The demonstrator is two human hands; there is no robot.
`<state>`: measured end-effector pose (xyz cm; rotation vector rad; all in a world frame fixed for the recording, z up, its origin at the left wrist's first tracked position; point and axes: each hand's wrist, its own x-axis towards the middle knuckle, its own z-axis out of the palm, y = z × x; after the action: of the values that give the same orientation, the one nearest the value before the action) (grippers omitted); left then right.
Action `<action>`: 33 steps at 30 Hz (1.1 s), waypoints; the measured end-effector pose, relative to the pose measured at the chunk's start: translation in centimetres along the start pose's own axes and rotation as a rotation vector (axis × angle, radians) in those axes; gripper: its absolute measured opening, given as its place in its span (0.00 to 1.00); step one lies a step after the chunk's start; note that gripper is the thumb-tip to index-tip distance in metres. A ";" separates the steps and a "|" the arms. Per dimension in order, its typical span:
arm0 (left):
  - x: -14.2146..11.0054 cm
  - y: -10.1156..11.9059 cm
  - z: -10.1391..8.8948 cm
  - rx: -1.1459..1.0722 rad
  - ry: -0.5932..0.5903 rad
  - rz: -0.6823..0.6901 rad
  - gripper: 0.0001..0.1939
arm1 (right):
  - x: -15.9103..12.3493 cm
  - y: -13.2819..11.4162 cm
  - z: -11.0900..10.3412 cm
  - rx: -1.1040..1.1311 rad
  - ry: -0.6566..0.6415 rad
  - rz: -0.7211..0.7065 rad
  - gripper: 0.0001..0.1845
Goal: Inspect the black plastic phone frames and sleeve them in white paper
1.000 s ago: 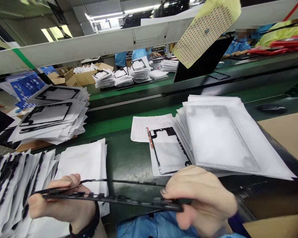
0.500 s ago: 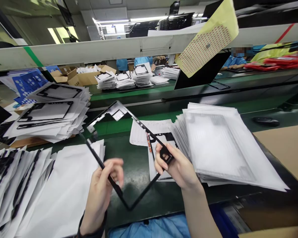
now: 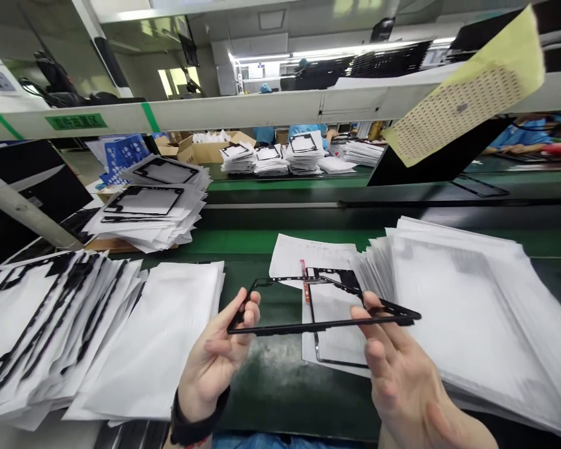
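Looks mid-job to me: a thin black rectangular open frame (image 3: 308, 327) is up in the air, centre of the view, not set down yet. Left hand (image 3: 219, 355) pinches one end, right hand (image 3: 397, 349) grips the other. More black frames sit in the white-sheet pile (image 3: 51, 324) lower left; can't tell how many are left. The held one's slim, tilted nearly edge-on, with small notches.
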<state>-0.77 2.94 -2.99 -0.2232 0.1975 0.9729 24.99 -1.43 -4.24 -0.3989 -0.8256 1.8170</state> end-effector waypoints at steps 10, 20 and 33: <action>-2.3 -1.2 0.3 -0.095 -0.098 -0.016 0.11 | -1.6 1.4 -3.1 -0.162 0.120 -0.062 0.59; -3.1 -2.5 1.4 0.107 -0.285 0.029 0.09 | -2.0 1.9 -6.1 0.031 0.215 -0.107 0.70; -2.8 -4.3 1.9 0.469 -0.076 0.404 0.07 | 3.2 3.0 -3.0 0.131 0.166 -0.046 0.41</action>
<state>1.39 -1.07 -0.01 0.2956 0.4039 1.3011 23.56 1.92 -8.15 -0.4361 -0.5940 1.7582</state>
